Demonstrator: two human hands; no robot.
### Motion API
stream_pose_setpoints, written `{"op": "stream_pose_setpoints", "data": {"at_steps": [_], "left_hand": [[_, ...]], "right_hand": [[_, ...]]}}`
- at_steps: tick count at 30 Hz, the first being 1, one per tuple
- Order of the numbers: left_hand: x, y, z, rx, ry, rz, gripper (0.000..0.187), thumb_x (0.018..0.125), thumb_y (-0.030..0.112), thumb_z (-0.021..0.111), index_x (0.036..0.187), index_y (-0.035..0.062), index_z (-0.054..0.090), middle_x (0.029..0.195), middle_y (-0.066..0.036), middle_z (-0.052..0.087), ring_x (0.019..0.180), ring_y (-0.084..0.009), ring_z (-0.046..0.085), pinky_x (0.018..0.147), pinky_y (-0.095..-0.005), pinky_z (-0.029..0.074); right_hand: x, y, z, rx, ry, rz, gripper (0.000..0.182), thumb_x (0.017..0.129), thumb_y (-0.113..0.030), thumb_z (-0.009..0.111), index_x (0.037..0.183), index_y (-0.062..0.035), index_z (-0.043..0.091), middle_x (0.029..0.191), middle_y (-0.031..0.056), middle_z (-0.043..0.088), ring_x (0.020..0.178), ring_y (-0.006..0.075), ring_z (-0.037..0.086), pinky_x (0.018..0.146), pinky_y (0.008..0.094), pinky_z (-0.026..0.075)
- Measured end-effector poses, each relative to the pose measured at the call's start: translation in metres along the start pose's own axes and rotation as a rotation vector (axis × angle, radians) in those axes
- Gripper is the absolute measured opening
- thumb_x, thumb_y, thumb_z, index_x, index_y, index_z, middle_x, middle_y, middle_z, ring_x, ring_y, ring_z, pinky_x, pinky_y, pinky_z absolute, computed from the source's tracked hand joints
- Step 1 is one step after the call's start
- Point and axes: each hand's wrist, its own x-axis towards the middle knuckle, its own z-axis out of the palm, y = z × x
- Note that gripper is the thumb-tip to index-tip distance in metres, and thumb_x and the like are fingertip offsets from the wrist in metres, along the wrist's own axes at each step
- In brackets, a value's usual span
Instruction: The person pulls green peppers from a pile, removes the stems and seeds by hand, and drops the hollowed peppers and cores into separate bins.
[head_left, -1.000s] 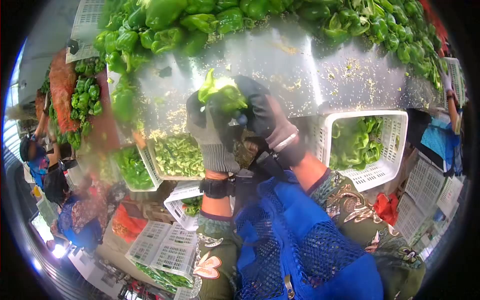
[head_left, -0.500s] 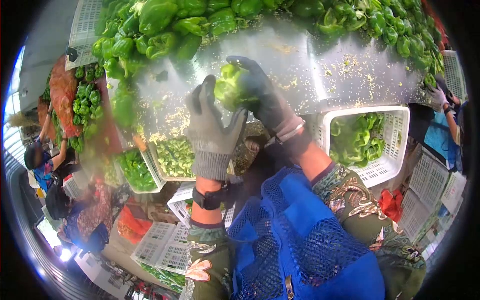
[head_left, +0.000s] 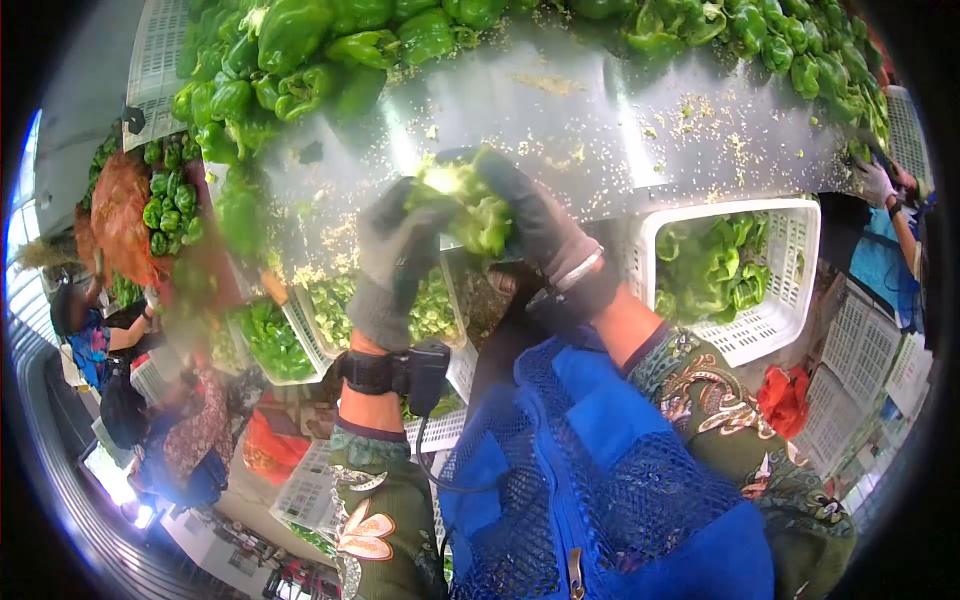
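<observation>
A light green pepper (head_left: pixel 478 218) is held between my two gloved hands over the front edge of the metal table (head_left: pixel 560 130). My left hand (head_left: pixel 395 255), in a grey glove, has its fingers closed on the pepper's left side. Wrapped round the right side of the pepper is my right hand (head_left: pixel 535 215), in a dark glove. The pepper's pale, broken-looking top faces up. Just below my hands is a basket of pale green pieces (head_left: pixel 430 305); to the right stands a white basket (head_left: pixel 735 345) holding green peppers.
Whole green peppers (head_left: pixel 400 30) are heaped along the table's far side, and pale seeds lie scattered on the metal. Another basket of green peppers (head_left: pixel 275 340) stands at the lower left. Co-workers are at the left, and a co-worker's gloved hand (head_left: pixel 876 185) is at the far right.
My left hand, open beside the pepper before, has closed on it and turned. The pepper has moved slightly down and its pale top now shows.
</observation>
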Motion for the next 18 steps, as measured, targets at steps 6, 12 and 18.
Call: {"op": "stream_pose_setpoints", "data": {"at_steps": [6,12,18], "left_hand": [[-0.086,-0.001,-0.107,0.583,0.352,-0.150,0.059,0.075,0.010,0.068,0.128,0.0030,0.043,0.116,-0.014,0.056,0.099,-0.0261,0.057,0.085,-0.0360,0.049],[-0.088,0.015,-0.035,0.832,0.302,0.045,0.040,0.082,0.018,0.063,0.119,0.0057,0.054,0.108,-0.011,0.060,0.094,-0.0252,0.059,0.078,-0.0340,0.049],[-0.041,-0.011,0.036,0.978,0.142,0.085,0.038,0.080,0.011,0.062,0.113,-0.0044,0.052,0.102,-0.018,0.060,0.086,-0.0203,0.060,0.075,-0.0330,0.049]], "right_hand": [[-0.004,-0.004,-0.002,0.181,0.016,-0.105,0.063,0.077,-0.044,0.067,0.113,0.0033,0.048,0.101,0.0156,0.053,0.097,0.0292,0.056,0.093,0.0484,0.044],[-0.008,-0.001,0.019,0.000,-0.001,0.008,0.051,0.082,-0.039,0.063,0.114,-0.0017,0.049,0.108,0.0147,0.052,0.099,0.0289,0.054,0.091,0.0429,0.045],[-0.002,0.010,0.003,-0.278,-0.040,0.110,0.043,0.092,-0.026,0.051,0.127,-0.0022,0.044,0.113,0.0062,0.053,0.094,0.0134,0.053,0.086,0.0280,0.045]]}}
